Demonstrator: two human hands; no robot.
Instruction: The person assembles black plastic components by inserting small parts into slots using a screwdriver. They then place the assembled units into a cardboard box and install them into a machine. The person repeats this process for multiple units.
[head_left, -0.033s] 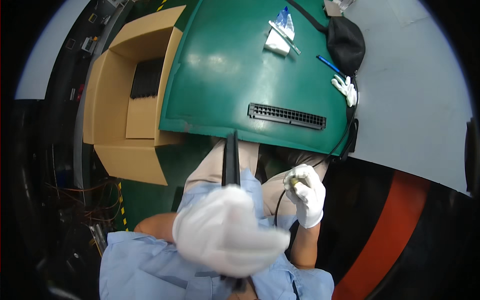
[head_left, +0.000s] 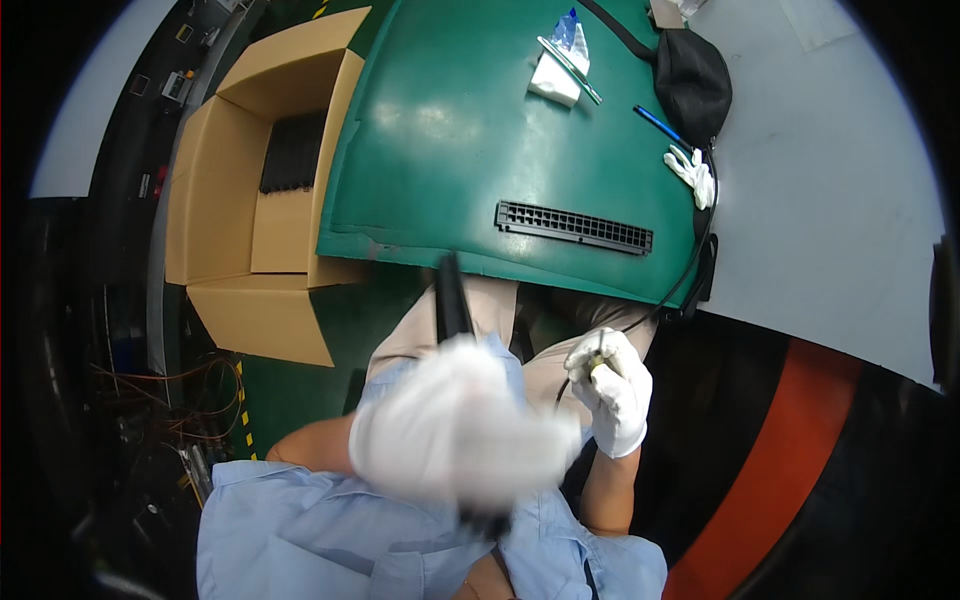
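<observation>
My left hand (head_left: 460,430), in a white glove and smeared by motion, is closed round a long black plastic bar (head_left: 453,300). The bar's far end points at the near edge of the green mat, and its other end shows below the glove. My right hand (head_left: 612,390), also white-gloved, pinches a small brass-coloured piece (head_left: 598,361) beside a thin black cable (head_left: 690,262); its exact kind is hard to make out. Ahead of both hands, a black grid-like plastic strip (head_left: 575,228) lies on the green mat (head_left: 430,170).
An opened cardboard box (head_left: 215,190) stands on the left with black parts (head_left: 293,152) inside. Farther back on the mat lie a white packet (head_left: 555,78), a blue pen (head_left: 660,126) and a black pouch (head_left: 692,85). A spare white glove (head_left: 692,176) rests near the grey surface (head_left: 820,180).
My left hand has shifted slightly, and the far end of the black bar has swung a little to the left. My right hand has turned its small piece slightly.
</observation>
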